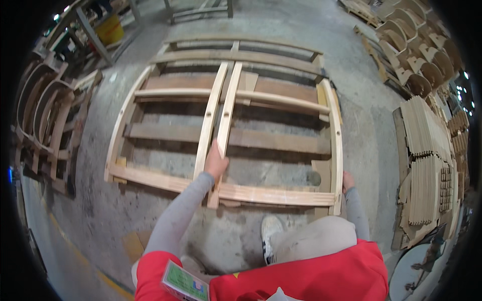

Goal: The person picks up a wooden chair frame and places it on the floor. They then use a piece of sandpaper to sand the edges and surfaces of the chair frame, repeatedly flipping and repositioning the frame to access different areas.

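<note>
Two pale wooden frames, each made of two long posts joined by two crossbars, lie side by side on a wooden pallet [175, 132]. My left hand [216, 161] is closed round the inner post of the right wooden frame [276, 194], close to the neighbouring post of the left wooden frame [150, 177]. At the outer post of the right frame, my right hand [347, 181] grips from the outside, its fingers partly hidden by the wood. Dark round holes show in the posts.
Stacked curved wooden parts [401, 37] stand on pallets at the far right. Nearer are piles of slatted wood pieces [427, 165]. More curved parts [42, 110] are at the left. A yellow bucket [109, 30] stands at the back left, and my shoe [271, 232] is just before the pallet.
</note>
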Demonstrator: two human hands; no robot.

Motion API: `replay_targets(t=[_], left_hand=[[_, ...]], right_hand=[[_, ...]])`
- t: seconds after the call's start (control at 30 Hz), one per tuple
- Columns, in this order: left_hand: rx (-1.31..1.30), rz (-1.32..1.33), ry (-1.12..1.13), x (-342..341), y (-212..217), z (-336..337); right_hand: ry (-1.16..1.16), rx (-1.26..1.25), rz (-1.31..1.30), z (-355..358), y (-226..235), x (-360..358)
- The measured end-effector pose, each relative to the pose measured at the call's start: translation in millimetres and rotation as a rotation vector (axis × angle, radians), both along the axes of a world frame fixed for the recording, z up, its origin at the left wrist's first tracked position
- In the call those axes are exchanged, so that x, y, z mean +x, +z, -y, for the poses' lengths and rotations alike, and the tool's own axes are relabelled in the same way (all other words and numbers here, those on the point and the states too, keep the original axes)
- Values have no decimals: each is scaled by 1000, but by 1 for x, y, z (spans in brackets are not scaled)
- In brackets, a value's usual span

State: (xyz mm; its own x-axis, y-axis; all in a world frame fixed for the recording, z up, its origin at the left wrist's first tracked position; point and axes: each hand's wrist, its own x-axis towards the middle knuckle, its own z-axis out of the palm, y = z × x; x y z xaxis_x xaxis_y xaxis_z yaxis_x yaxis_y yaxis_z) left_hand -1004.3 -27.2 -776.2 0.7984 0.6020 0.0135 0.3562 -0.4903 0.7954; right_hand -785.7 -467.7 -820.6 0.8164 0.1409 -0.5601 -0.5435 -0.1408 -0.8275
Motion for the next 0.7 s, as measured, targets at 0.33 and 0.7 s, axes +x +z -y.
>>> replay_targets(t=[0.33, 0.7], left_hand=[[-352, -145, -60, 19, 27, -21], [102, 9, -56, 18, 5, -11]], right_hand=[[247, -329, 488, -57, 47, 7], [304, -569, 620, -65, 43, 17]])
